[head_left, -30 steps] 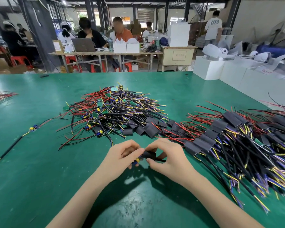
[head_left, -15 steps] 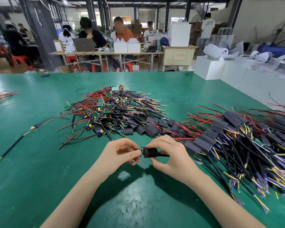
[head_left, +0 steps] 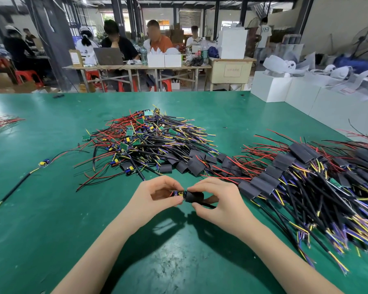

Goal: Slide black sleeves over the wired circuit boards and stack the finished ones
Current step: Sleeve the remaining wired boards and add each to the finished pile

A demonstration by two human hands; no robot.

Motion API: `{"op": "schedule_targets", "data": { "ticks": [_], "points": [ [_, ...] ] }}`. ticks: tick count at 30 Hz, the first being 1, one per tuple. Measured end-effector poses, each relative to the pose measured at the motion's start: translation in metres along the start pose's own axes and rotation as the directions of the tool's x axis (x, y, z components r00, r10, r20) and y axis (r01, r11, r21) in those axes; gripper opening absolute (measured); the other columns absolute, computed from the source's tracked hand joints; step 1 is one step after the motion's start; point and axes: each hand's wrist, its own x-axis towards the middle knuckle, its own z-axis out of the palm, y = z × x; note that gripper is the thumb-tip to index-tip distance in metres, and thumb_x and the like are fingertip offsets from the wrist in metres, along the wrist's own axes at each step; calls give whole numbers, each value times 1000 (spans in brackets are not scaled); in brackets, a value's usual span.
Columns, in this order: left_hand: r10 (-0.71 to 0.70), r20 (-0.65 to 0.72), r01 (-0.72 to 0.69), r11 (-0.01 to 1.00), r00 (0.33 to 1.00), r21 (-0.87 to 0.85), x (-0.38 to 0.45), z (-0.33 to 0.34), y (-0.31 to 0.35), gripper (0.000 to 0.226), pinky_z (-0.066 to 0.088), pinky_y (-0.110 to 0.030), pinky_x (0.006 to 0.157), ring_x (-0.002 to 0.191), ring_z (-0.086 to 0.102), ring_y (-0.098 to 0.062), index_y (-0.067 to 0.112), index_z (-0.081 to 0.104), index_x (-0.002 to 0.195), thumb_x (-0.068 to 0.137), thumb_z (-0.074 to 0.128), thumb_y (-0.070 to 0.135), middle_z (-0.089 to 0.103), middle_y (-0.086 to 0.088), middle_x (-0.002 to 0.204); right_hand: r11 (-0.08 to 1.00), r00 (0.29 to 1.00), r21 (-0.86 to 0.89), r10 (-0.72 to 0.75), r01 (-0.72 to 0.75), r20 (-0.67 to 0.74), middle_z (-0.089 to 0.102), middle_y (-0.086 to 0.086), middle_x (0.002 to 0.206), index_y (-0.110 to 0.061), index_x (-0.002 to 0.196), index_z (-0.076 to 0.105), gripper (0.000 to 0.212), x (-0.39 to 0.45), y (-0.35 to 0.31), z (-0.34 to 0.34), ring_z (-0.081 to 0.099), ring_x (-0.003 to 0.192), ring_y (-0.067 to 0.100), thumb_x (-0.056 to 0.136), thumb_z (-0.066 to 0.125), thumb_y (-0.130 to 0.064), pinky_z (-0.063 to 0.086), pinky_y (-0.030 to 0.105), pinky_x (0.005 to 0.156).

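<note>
My left hand (head_left: 155,196) pinches the exposed end of a small wired circuit board (head_left: 177,193), whose blue and yellow parts stick out. My right hand (head_left: 219,200) pinches a black sleeve (head_left: 194,196) that covers the board's other end; a black cable (head_left: 207,205) runs out to the right under my fingers. Behind my hands lies a tangled pile of bare wired boards (head_left: 145,141). Loose black sleeves (head_left: 191,164) lie beside that pile. To the right spreads a stack of sleeved boards (head_left: 306,177) with their wires fanned out.
The work lies on a green table (head_left: 51,209). A single wired board (head_left: 44,163) with a long cable lies at the left. Red wires (head_left: 0,120) show at the far left edge. White boxes (head_left: 285,90) stand at the right; people sit at tables behind.
The black sleeve has slid to the right along the board, so more of the board's end shows between my hands. Both hands stayed nearly in place.
</note>
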Motion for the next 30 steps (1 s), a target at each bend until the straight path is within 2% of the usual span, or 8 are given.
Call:
{"op": "schedule_targets", "data": {
  "ticks": [4, 8, 10, 13, 18, 24, 27, 30],
  "points": [
    [-54, -32, 52, 997, 998, -64, 2, -1, -1, 23, 54, -21, 69, 70, 71, -21, 9, 66, 102, 82, 73, -1, 73, -11, 81, 996, 998, -62, -65, 64, -17, 67, -4, 103, -14, 107, 72, 33, 0, 0, -1, 59, 97, 9, 75, 73, -7, 55, 25, 78],
    [-171, -35, 156, 953, 985, -259, 4, -1, 2, 35, 55, -25, 65, 68, 70, -25, 2, 62, 104, 72, 75, 5, 72, -14, 77, 900, 949, -309, -314, 309, 34, 67, 4, 106, -3, 109, 69, 32, 4, -2, 2, 59, 93, 26, 77, 71, 1, 49, 33, 84],
    [-222, -38, 194, 914, 974, -357, 4, 0, 4, 43, 56, -24, 62, 66, 70, -24, 0, 61, 104, 65, 74, 7, 71, -15, 76, 855, 931, -377, -358, 355, 65, 66, 4, 108, -2, 111, 67, 30, 4, -3, 2, 57, 94, 28, 81, 67, 0, 49, 34, 82],
    [-239, -29, 206, 886, 970, -415, 3, 0, 5, 39, 56, -24, 60, 62, 69, -23, -2, 60, 100, 64, 73, 3, 70, -16, 74, 829, 934, -438, -348, 347, 83, 67, 2, 108, -6, 112, 67, 30, 3, -5, 1, 61, 94, 28, 81, 67, -3, 54, 38, 70],
    [-184, -24, 166, 928, 983, -334, 2, 1, 6, 28, 56, -26, 64, 63, 67, -23, -1, 62, 90, 64, 74, 3, 67, -14, 74, 872, 961, -405, -265, 275, 82, 70, 0, 103, -12, 111, 70, 37, 1, -9, -4, 67, 87, 25, 74, 73, -5, 56, 35, 69],
    [-174, -16, 164, 955, 985, -249, 1, -2, 5, 21, 56, -26, 64, 66, 68, -25, 6, 69, 81, 63, 78, 9, 68, -16, 76, 901, 968, -352, -237, 252, 87, 67, 4, 106, -8, 122, 63, 50, 0, -9, -3, 64, 95, 25, 74, 72, -3, 54, 34, 78],
    [-171, -5, 166, 960, 985, -227, 0, -3, 5, 14, 55, -24, 64, 68, 70, -26, 13, 73, 76, 64, 79, 13, 70, -16, 77, 908, 966, -330, -249, 259, 72, 68, 3, 106, -9, 121, 64, 47, 0, -8, -2, 64, 94, 23, 75, 72, -4, 54, 32, 78],
    [-137, -8, 135, 982, 991, -130, -1, -3, 5, 18, 54, -21, 67, 71, 71, -22, 16, 74, 78, 64, 85, 14, 73, -13, 79, 932, 975, -288, -222, 221, 29, 69, 1, 101, -9, 113, 68, 40, -1, -8, 0, 65, 89, 19, 74, 73, -4, 54, 29, 77]
  ]
}}
